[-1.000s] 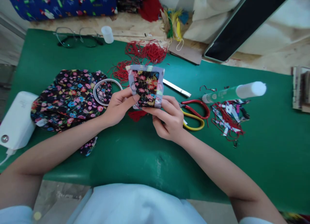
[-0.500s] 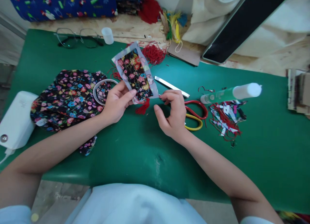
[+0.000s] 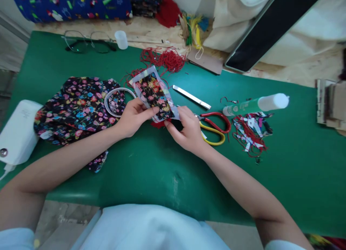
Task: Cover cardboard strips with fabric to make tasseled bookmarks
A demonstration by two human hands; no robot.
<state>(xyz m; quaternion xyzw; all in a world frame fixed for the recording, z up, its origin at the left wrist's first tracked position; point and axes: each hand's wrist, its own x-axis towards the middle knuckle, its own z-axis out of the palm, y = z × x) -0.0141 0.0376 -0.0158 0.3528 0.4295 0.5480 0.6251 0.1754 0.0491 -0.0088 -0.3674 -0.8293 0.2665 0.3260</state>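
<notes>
My left hand [image 3: 135,116] pinches the lower left side of a floral fabric piece [image 3: 155,93], black with bright flowers and a pale border, thumb on its front. At its lower right corner, my right hand [image 3: 187,129] closes thumb and fingers on the same piece. A red tassel [image 3: 158,124] hangs under the bottom edge, partly covered by the fingers. Scissors [image 3: 216,125] with one red and one yellow handle lie just right of my right hand, their blades largely hidden. Beside my left hand, a roll of tape [image 3: 106,102] rests on black floral cloth [image 3: 75,105].
Behind the hands lie red cords [image 3: 170,60] and a slim metal cutter [image 3: 191,97]. To the right are a green glue bottle [image 3: 248,106] and scraps [image 3: 251,132]. A white power bank [image 3: 20,131], glasses [image 3: 89,42], a white cap [image 3: 121,39] and a dark-screened device [image 3: 270,30] surround the area.
My right hand has moved left and closed on the fabric's lower corner. The fabric piece has come slightly down and nearer, uncovering more red cord behind it.
</notes>
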